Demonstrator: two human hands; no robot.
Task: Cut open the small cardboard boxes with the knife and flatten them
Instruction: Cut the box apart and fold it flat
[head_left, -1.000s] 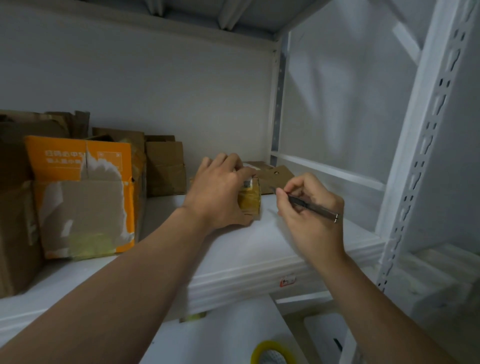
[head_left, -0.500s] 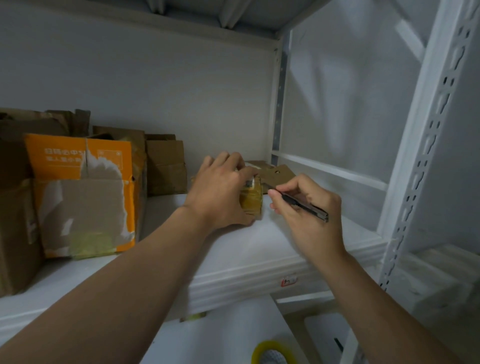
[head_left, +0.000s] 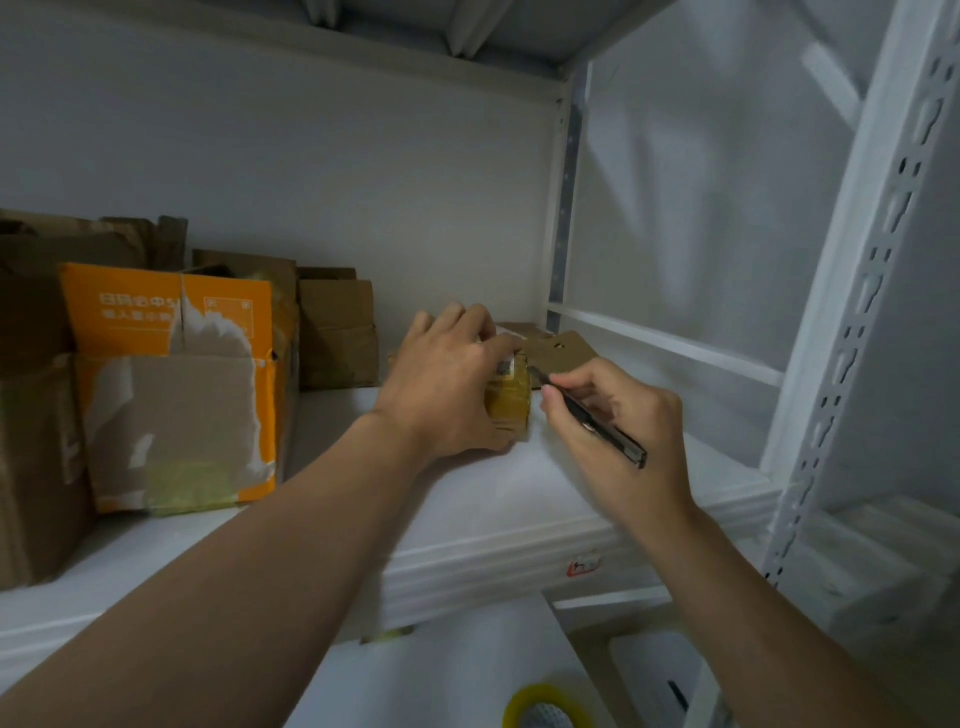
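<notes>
Near the shelf's (head_left: 519, 499) front edge, the left hand's (head_left: 447, 384) curled fingers grip the small box (head_left: 511, 402); the right hand (head_left: 618, 436) pinches the knife (head_left: 597, 421) beside it.

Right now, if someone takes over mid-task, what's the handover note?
Left hand: grips the small box, which stands taped on the shelf.
Right hand: holds the knife like a pen, with the tip at the box's upper right edge.
Done: a flat cardboard piece lies just behind the box. No cut shows on this box.
Left: slit the tape, open and flatten this box, then go on to any other small boxes. The orange box and brown boxes stand uncut at the left of the shelf.
</notes>
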